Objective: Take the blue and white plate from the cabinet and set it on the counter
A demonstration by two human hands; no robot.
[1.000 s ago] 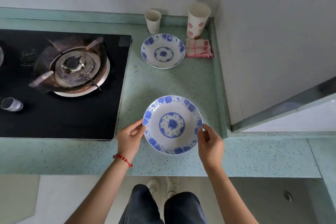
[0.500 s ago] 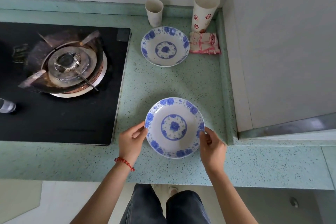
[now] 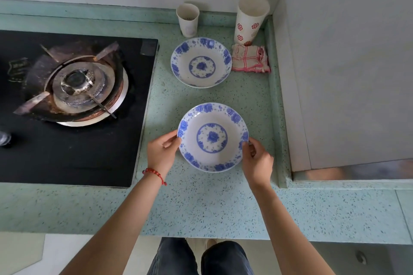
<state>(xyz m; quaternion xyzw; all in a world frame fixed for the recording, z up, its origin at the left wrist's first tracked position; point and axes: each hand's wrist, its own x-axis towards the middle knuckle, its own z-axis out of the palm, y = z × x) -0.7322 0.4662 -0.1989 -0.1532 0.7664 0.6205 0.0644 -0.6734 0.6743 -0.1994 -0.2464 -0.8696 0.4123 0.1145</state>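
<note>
Still gripped by both hands, one plate of two plates.

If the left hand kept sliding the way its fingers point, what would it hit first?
The left hand points right, fingers already touching the near plate's rim, so it would meet that plate first.

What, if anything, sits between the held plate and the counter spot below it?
Nothing visible. Left hand and right hand hold the near plate over bare counter; the second plate lies farther back, apart.
</note>
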